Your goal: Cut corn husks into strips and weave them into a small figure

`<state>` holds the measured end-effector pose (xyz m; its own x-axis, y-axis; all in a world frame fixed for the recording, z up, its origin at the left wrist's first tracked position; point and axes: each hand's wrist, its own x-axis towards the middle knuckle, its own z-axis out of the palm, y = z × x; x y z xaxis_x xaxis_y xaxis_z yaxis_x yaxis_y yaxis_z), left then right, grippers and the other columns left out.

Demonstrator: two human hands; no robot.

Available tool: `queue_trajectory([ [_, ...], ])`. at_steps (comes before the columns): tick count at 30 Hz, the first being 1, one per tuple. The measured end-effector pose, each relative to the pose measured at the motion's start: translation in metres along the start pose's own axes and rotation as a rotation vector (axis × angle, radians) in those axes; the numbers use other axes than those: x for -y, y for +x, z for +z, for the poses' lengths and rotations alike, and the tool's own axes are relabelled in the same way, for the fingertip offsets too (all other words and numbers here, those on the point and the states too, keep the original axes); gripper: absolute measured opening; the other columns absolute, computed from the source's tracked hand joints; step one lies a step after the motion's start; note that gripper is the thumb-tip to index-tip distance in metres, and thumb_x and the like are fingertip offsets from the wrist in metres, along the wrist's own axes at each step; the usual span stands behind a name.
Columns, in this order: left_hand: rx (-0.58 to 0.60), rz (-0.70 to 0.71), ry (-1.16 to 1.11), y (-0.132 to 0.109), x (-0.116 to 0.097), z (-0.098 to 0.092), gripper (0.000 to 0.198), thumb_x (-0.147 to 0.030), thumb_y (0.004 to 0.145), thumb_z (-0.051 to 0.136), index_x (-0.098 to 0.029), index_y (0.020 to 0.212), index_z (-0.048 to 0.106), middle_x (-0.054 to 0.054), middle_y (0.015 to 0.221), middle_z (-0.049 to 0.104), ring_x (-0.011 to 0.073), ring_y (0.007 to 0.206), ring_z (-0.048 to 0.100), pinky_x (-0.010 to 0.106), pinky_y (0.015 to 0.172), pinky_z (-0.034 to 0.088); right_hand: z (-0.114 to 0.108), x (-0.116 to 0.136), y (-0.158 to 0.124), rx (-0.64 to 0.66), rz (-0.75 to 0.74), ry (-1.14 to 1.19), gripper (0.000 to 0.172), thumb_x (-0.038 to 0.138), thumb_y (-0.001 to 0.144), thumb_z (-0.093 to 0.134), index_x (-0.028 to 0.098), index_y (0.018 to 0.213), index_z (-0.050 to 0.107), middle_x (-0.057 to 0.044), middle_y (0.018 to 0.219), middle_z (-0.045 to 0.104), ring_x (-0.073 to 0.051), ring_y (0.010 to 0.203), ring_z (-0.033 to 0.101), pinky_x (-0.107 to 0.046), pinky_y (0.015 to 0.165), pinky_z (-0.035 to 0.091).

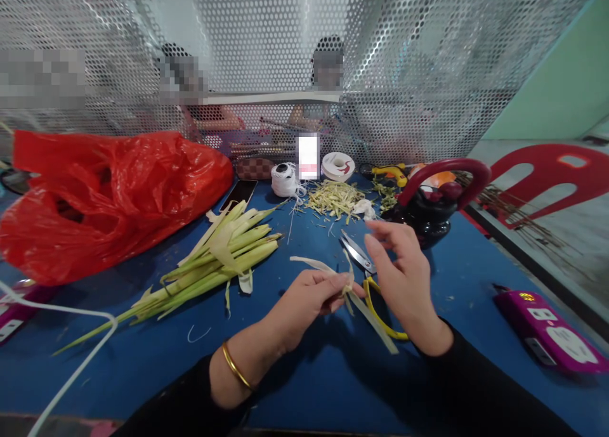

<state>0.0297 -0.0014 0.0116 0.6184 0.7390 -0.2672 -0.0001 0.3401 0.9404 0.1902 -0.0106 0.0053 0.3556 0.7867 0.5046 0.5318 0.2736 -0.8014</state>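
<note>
My left hand [316, 292] pinches a pale corn-husk strip [378, 326] between thumb and fingers. The strip is knotted or crossed at the fingertips, with loose ends sticking out to the upper left and lower right. Raised to the right of it, my right hand [404, 281] has its fingers curved and apart, with nothing visible in them. Yellow-handled scissors [359, 254] lie on the table between the hands, partly hidden by the right hand. A bundle of green corn husks [228, 247] rests to the left of my left hand.
A red plastic bag [118, 196] fills the far left. Behind the hands are a white thread spool [284, 182], a ribbon roll [338, 165] and a heap of husk trimmings [335, 199]. A dark red-handled kettle [431, 218] and a purple device [549, 329] stand right.
</note>
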Motion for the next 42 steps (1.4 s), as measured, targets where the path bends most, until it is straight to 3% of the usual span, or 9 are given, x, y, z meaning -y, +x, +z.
queue_trajectory([
  [4, 0.025, 0.004, -0.018, 0.002, 0.002, 0.0, 0.038, -0.048, 0.076, 0.064, -0.015, 0.059, 0.06, -0.006, 0.051, 0.036, 0.0082, 0.05, 0.023, 0.027, 0.051, 0.014, -0.006, 0.005, 0.001, 0.535, 0.016, 0.033, 0.035, 0.037, 0.093, 0.053, 0.02, 0.065, 0.065, -0.003, 0.072, 0.062, -0.017, 0.069, 0.058, -0.03, 0.066, 0.044],
  [7, 0.012, 0.007, -0.004, 0.003, 0.007, 0.0, 0.033, -0.038, 0.072, 0.066, -0.018, 0.054, 0.047, -0.008, 0.05, 0.031, 0.0074, 0.049, 0.021, 0.027, 0.051, 0.014, -0.002, 0.008, -0.002, 0.689, 0.088, 0.143, 0.026, 0.033, 0.087, 0.06, 0.02, 0.066, 0.067, -0.001, 0.069, 0.063, -0.015, 0.068, 0.057, -0.027, 0.064, 0.043],
  [13, 0.042, -0.051, 0.032, 0.003, 0.009, 0.001, 0.029, -0.04, 0.072, 0.068, -0.014, 0.063, 0.061, -0.007, 0.049, 0.038, 0.0069, 0.048, 0.026, 0.027, 0.05, 0.016, 0.004, 0.011, -0.008, 0.619, 0.505, 0.411, 0.022, 0.035, 0.076, 0.069, 0.019, 0.065, 0.058, 0.007, 0.053, 0.046, -0.006, 0.039, 0.036, -0.02, 0.036, 0.027],
  [19, 0.167, -0.059, 0.073, 0.003, 0.011, -0.001, 0.024, -0.035, 0.075, 0.066, -0.012, 0.076, 0.074, -0.004, 0.052, 0.044, 0.0077, 0.049, 0.034, 0.026, 0.049, 0.02, 0.006, 0.013, -0.014, 0.557, 0.516, 0.418, 0.02, 0.034, 0.076, 0.068, 0.02, 0.066, 0.057, 0.007, 0.058, 0.048, -0.005, 0.031, 0.035, -0.02, 0.027, 0.025],
  [25, 0.146, -0.08, 0.05, 0.004, 0.014, 0.001, 0.02, -0.033, 0.072, 0.068, -0.015, 0.064, 0.069, -0.005, 0.049, 0.045, 0.0074, 0.047, 0.035, 0.024, 0.047, 0.022, 0.01, 0.011, -0.014, 0.466, 0.173, 0.257, 0.016, 0.024, 0.08, 0.064, 0.02, 0.065, 0.063, 0.0, 0.07, 0.06, -0.014, 0.064, 0.059, -0.026, 0.058, 0.048],
  [28, 0.041, -0.079, 0.001, 0.004, 0.009, -0.001, 0.031, -0.044, 0.074, 0.069, -0.014, 0.064, 0.067, -0.003, 0.051, 0.048, 0.0073, 0.047, 0.036, 0.023, 0.047, 0.022, 0.005, 0.01, -0.01, 0.272, -0.025, 0.112, 0.009, 0.022, 0.086, 0.06, 0.022, 0.084, 0.069, -0.005, 0.09, 0.068, -0.021, 0.089, 0.062, -0.034, 0.081, 0.048],
  [31, -0.039, -0.038, -0.071, 0.003, 0.002, -0.006, 0.044, -0.055, 0.08, 0.062, -0.013, 0.077, 0.073, -0.001, 0.059, 0.053, 0.0069, 0.048, 0.04, 0.021, 0.048, 0.025, -0.005, 0.012, -0.005, 0.087, -0.114, 0.005, 0.01, 0.024, 0.09, 0.057, 0.022, 0.086, 0.066, -0.005, 0.091, 0.066, -0.022, 0.09, 0.06, -0.035, 0.081, 0.046],
  [38, -0.198, 0.078, -0.197, 0.004, -0.004, -0.016, 0.038, -0.049, 0.078, 0.069, -0.013, 0.085, 0.074, -0.001, 0.062, 0.054, 0.0064, 0.052, 0.043, 0.019, 0.05, 0.031, -0.006, 0.012, -0.007, 0.51, 0.007, 0.009, 0.022, 0.03, 0.088, 0.062, 0.021, 0.069, 0.06, 0.0, 0.072, 0.059, -0.017, 0.07, 0.056, -0.028, 0.066, 0.043],
  [42, -0.278, 0.105, -0.102, 0.004, -0.004, -0.015, 0.034, -0.044, 0.073, 0.075, -0.012, 0.083, 0.072, -0.002, 0.059, 0.053, 0.0069, 0.052, 0.044, 0.019, 0.05, 0.032, 0.0, 0.01, -0.012, 0.552, -0.033, -0.004, 0.022, 0.025, 0.091, 0.058, 0.021, 0.07, 0.057, -0.001, 0.075, 0.06, -0.017, 0.074, 0.057, -0.029, 0.07, 0.043],
])
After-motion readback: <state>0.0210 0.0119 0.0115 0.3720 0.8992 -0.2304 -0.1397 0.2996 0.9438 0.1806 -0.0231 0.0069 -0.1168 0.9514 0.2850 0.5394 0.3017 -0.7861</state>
